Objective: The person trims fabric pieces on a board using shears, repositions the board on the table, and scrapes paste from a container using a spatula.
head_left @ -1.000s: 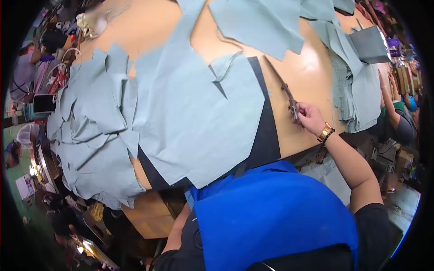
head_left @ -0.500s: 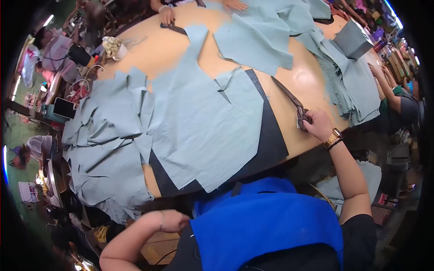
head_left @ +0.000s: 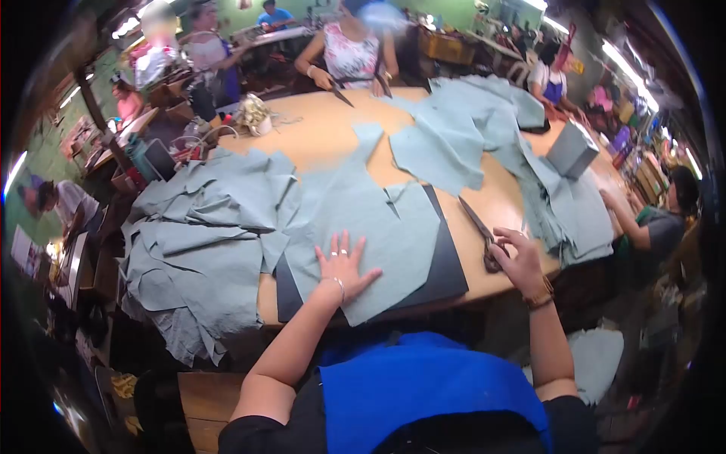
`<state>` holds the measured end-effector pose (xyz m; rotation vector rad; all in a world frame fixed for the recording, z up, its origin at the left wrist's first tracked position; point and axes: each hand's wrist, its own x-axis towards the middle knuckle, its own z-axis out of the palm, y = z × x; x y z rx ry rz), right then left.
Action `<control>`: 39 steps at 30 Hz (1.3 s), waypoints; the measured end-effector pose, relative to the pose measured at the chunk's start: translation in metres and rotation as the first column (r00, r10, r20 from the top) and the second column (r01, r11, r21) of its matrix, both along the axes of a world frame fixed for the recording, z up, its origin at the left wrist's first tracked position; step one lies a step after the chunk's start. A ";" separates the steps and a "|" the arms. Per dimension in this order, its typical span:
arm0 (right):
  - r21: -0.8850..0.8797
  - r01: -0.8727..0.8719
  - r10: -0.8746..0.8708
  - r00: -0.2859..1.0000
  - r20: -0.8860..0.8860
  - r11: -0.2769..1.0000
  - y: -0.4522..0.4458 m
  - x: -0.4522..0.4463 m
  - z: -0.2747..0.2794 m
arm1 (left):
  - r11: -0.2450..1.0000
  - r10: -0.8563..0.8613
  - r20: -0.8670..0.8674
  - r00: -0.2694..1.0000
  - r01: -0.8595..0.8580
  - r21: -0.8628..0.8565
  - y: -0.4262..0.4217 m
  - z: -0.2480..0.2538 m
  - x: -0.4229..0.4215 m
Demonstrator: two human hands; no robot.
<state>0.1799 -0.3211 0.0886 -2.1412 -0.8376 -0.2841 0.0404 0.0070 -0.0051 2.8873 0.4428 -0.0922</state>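
Observation:
My left hand [head_left: 346,263] lies flat, fingers spread, on a pale grey-green fabric piece [head_left: 359,216]. Beneath that piece, a dark sheet [head_left: 449,265] shows along its right and lower edges. To the right, a pair of scissors [head_left: 479,223] rests on the bare table, blades pointing away from me. My right hand [head_left: 520,261] is at the handles, with fingers apart and the thumb over or touching them; it is not wrapped round them.
Crumpled fabric pieces [head_left: 204,227] pile up at left on the table [head_left: 310,113]. More stacked fabric [head_left: 578,216] lies at right under a grey block [head_left: 572,150]. Across the table, a person [head_left: 352,49] holds dark scissors. Another person [head_left: 658,219] sits at right.
My left hand has come up from beside my body onto the fabric. My right hand's fingers have loosened from the scissors' handles. The view has tilted up, showing more of the room.

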 end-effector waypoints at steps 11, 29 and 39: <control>0.221 -0.953 0.243 0.269 0.932 0.206 0.015 -0.159 0.180 | 0.964 -0.265 -0.007 0.964 0.265 0.026 0.015 -0.005 -0.032; 0.085 -0.993 0.289 0.057 0.956 -0.085 0.026 -0.141 0.177 | 0.990 -0.108 0.097 0.989 0.098 0.101 0.048 0.008 -0.013; 0.094 -0.428 0.416 0.901 0.123 0.899 0.095 0.007 0.034 | 0.994 0.077 0.105 0.991 -0.085 0.071 0.083 0.005 0.061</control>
